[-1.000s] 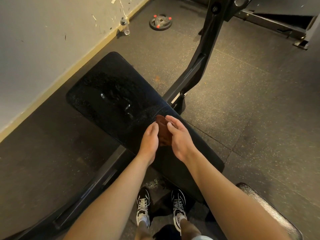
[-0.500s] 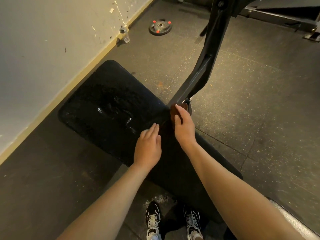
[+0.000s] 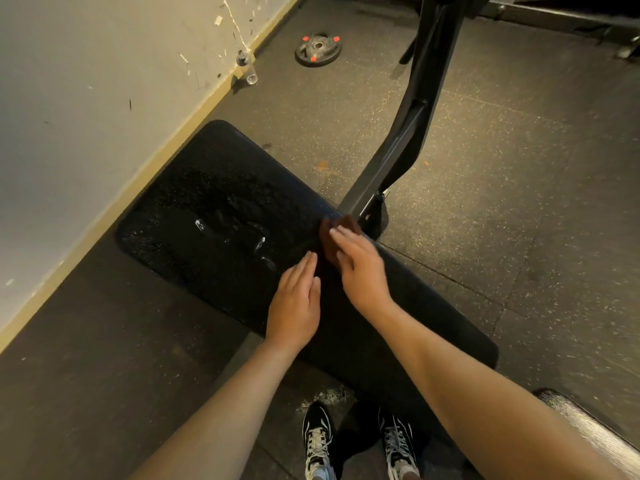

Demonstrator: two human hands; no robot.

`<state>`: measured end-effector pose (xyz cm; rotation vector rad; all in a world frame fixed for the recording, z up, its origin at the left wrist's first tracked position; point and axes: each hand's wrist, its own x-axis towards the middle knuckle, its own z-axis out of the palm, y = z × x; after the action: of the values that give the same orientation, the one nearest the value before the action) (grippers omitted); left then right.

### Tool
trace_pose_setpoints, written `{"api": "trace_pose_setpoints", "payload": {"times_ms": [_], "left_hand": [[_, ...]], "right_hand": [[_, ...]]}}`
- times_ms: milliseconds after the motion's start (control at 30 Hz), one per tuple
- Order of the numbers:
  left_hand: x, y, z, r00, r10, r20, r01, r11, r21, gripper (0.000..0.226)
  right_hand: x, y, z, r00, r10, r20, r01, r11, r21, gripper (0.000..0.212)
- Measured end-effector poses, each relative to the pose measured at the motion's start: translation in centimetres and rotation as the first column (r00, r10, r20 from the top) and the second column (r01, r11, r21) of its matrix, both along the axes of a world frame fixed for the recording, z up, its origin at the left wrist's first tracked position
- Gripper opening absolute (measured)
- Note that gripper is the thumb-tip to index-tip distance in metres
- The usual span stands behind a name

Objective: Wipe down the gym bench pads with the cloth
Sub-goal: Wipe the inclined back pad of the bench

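The right hand (image 3: 360,268) lies flat, fingers straight, pressing the brown cloth (image 3: 337,225) onto the black pad (image 3: 214,188) at its far edge, just beside the frame post (image 3: 408,133). The left hand (image 3: 296,306) rests flat on the pad, fingers straight, holding nothing. Wet streaks (image 3: 259,242) glisten on the pad.

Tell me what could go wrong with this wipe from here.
1. The cloth sits at the edge of the bench pad, close to the metal frame; a longer stroke may push it off or knock the right hand on the frame.
2. Wet streaks glisten on the pad's far half; the small cloth may only smear them.
3. The left hand lies flat beside that wet area and could slip if leaned on.
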<state>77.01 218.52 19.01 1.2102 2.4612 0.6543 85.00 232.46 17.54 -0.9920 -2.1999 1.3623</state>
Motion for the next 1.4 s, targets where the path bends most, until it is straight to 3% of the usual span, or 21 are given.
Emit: {"api": "trace_pose_setpoints", "payload": {"times_ms": [100,167,300,400,467,567,633,733,933,1000,1100,1200,1333,1400], "left_hand": [[0.1,-0.1,-0.5,1.000,0.019,0.017,-0.019,1.000,-0.021,0.050],[0.3,-0.2,-0.6,0.999,0.033,0.029,-0.033,0.999,-0.011,0.050],[0.8,0.1,-0.2,0.995,0.068,0.076,-0.070,0.997,0.027,0.049],[0.8,-0.2,-0.1,0.995,0.060,0.073,-0.063,0.997,0.034,0.049],[0.5,-0.5,-0.4,0.999,0.016,0.038,-0.017,1.000,0.019,0.050],[0.5,-0.5,-0.8,0.998,0.039,0.048,-0.039,0.999,0.006,0.049],[0.7,-0.5,-0.8,0.997,0.051,0.054,-0.051,0.999,0.006,0.049],[1.2,-0.4,-1.0,0.998,0.044,0.051,-0.044,0.999,0.001,0.049],[1.5,-0.6,-1.3,0.999,0.037,0.037,-0.038,0.999,0.024,0.047],[1.3,-0.8,-1.8,0.999,0.030,0.016,-0.030,0.999,0.025,0.047],[1.4,-1.2,-2.2,1.000,0.005,0.000,-0.005,1.000,-0.003,0.048],[1.5,-2.2,-1.8,1.000,0.016,0.008,-0.016,1.000,0.001,0.046],[1.4,-5.3,-0.4,0.979,0.116,-0.170,-0.119,0.993,-0.006,0.045],[1.5,-6.7,-0.1,0.973,0.137,-0.188,-0.141,0.990,-0.006,0.046]], "right_hand": [[-0.2,2.0,-0.8,0.979,-0.193,0.071,0.201,0.971,-0.126,0.050],[-0.5,0.7,-0.9,0.971,-0.223,0.087,0.235,0.956,-0.175,0.050],[-0.2,-4.9,-0.3,0.996,-0.085,0.002,0.084,0.990,-0.112,0.044],[0.4,-4.4,0.4,0.999,-0.030,0.013,0.030,0.999,-0.031,0.044],[0.8,-1.8,-0.1,0.997,-0.075,0.024,0.075,0.997,0.029,0.045],[1.2,1.5,-1.7,0.965,-0.209,0.159,0.226,0.969,-0.098,0.049],[1.0,0.6,-2.2,0.945,-0.210,0.252,0.238,0.968,-0.086,0.054],[0.8,-2.7,-1.9,0.955,-0.214,0.204,0.229,0.972,-0.052,0.056],[2.7,-3.5,-1.3,0.994,-0.023,0.104,0.018,0.999,0.051,0.051],[2.9,-1.6,-1.9,0.985,-0.120,0.124,0.113,0.992,0.061,0.051],[2.4,-1.1,-2.6,0.947,-0.263,0.184,0.283,0.954,-0.094,0.052],[1.0,-4.8,-1.7,0.973,-0.184,0.136,0.194,0.979,-0.059,0.053],[0.6,-8.1,-0.4,0.998,-0.015,0.056,0.016,1.000,-0.026,0.051],[0.9,-6.8,-0.1,0.995,0.085,0.047,-0.086,0.995,0.042,0.049]]}}
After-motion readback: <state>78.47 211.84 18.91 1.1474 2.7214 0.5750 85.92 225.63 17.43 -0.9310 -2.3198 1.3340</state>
